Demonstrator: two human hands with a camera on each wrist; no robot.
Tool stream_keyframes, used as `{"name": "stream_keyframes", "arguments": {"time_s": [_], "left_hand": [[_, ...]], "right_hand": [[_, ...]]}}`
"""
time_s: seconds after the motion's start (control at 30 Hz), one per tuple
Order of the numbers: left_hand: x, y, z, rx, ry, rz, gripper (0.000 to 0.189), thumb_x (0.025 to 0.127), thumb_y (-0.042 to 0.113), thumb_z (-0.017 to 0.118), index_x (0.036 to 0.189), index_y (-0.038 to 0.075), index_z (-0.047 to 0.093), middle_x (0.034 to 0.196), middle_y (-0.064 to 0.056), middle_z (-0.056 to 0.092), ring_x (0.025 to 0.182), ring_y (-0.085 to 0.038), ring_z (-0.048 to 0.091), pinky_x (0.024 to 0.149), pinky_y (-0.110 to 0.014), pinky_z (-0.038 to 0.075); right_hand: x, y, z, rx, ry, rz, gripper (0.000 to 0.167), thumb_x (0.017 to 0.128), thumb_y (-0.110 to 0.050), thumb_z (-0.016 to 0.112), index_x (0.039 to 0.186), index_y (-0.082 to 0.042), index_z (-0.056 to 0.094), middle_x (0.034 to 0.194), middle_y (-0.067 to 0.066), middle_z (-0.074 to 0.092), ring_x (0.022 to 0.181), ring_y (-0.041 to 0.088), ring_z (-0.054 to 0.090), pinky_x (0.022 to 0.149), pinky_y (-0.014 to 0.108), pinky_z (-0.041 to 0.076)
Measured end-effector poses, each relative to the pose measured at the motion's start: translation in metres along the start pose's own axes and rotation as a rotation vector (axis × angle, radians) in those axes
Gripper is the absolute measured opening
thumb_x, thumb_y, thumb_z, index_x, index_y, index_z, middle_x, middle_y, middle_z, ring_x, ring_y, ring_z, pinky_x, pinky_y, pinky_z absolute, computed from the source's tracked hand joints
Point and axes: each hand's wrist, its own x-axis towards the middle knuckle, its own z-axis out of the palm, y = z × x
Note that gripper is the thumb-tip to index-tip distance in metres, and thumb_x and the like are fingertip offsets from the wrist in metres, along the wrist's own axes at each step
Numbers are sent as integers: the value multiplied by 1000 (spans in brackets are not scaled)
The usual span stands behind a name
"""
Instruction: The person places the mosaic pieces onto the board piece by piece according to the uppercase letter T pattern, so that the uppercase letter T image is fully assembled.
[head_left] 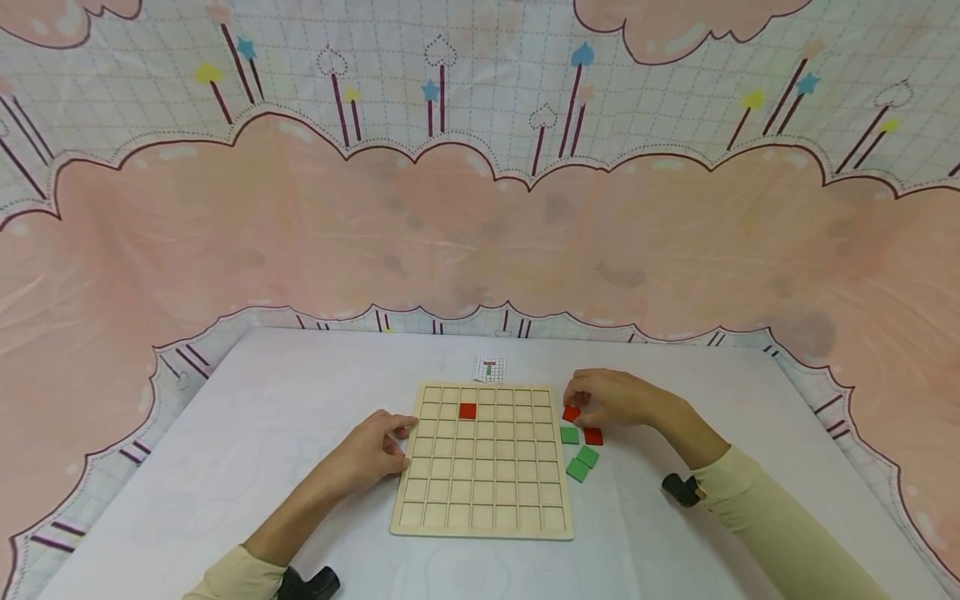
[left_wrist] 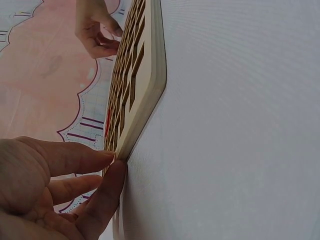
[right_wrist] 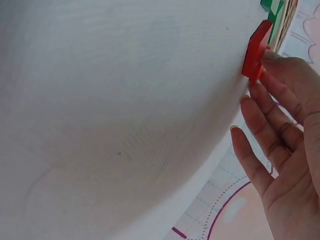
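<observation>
A square wooden grid board (head_left: 487, 492) lies on the table with one red tile (head_left: 467, 411) in a cell of its upper part. My left hand (head_left: 371, 450) holds the board's left edge with thumb and fingertips; the left wrist view shows the fingers (left_wrist: 80, 160) at that edge. Beyond the right edge, my right hand (head_left: 615, 398) pinches a red tile (head_left: 571, 413) between thumb and finger. Another red tile (head_left: 593, 437) lies just below that hand, and it partly hides the pinch in the right wrist view. Green tiles (head_left: 577, 469) lie close by, beside the board.
A small card (head_left: 489, 369) with a printed grid and a T-shaped pattern lies behind the board. White cloth (head_left: 300, 375) covers the table. A patterned pink curtain (head_left: 480, 233) hangs behind it. Dark wrist devices (head_left: 681, 490) sit at both sleeves.
</observation>
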Motion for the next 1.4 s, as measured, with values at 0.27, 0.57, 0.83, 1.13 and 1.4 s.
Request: {"name": "stream_keyframes", "arguments": {"time_s": [0.27,0.57,0.83,1.13,1.4], "left_hand": [[0,-1,1,7,8,-18,59,79,-11,73,136,-6,59,108,-10,56,81,-17,55,61,-25,46],[0,-1,1,2,-1,8,60,78,-11,73,136,-7,58,107,-10,56,82,-17,55,61,-25,46],[0,-1,0,9,-2,-8,60,79,-10,74,137,-6,58,108,-10,56,82,-16,55,61,-25,47],[2,-2,0,-2,5,-22,59,80,-10,73,137,-5,58,109,-10,55,83,-17,55,61,-24,47],[0,0,0,-2,-3,-16,60,80,-10,73,137,-6,58,109,-10,55,82,-17,54,60,-25,46]], "right_hand": [[-1,-1,-1,-21,-3,8,17,86,-23,79,101,-22,70,95,-10,59,91,12,55,82,32,49],[-1,-2,-2,-62,7,1,17,85,-26,79,99,-22,70,92,-11,58,87,11,54,79,30,49],[1,-1,-3,-56,3,25,18,84,-28,81,98,-24,70,91,-11,60,86,10,54,78,29,49],[4,-5,-8,-49,-12,29,17,84,-28,80,98,-25,71,89,-12,62,85,12,57,75,30,50],[10,-11,-10,-32,-23,46,19,83,-31,81,98,-28,70,89,-13,63,86,11,56,75,28,51]]}}
